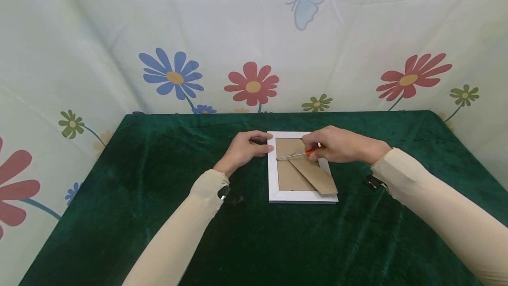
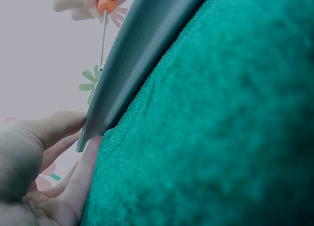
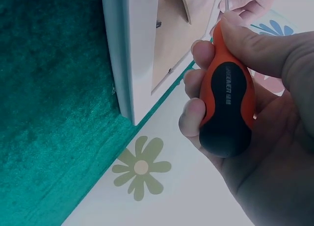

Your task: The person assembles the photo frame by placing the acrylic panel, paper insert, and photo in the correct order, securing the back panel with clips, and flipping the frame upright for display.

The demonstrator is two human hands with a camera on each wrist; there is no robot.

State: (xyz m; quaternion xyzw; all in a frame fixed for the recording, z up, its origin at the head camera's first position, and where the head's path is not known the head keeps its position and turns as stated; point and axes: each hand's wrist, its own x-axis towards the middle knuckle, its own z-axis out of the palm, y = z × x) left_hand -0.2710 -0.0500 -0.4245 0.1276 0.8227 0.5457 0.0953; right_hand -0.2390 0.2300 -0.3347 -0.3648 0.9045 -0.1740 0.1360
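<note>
A white picture frame (image 1: 273,180) lies face down, its brown backing board (image 1: 287,175) and slanting stand flap (image 1: 313,175) showing. My left hand (image 1: 244,149) holds the frame's left edge near the far corner; in the left wrist view, thumb and fingers meet the rim. My right hand (image 1: 337,144) grips an orange and black screwdriver (image 3: 228,96) by its handle, above the frame's right side. Its thin metal shaft (image 1: 291,156) points left across the board, the tip at the left inner edge. Small dark metal tabs (image 3: 158,24) sit along the frame's inner rim.
Dark green velvet cloth (image 1: 158,215) covers the table under the frame. Behind stands a white fabric backdrop (image 1: 222,25) printed with flowers and a butterfly. Both forearms wear cream sleeves, with a dark wrist device (image 1: 375,183) on the right one.
</note>
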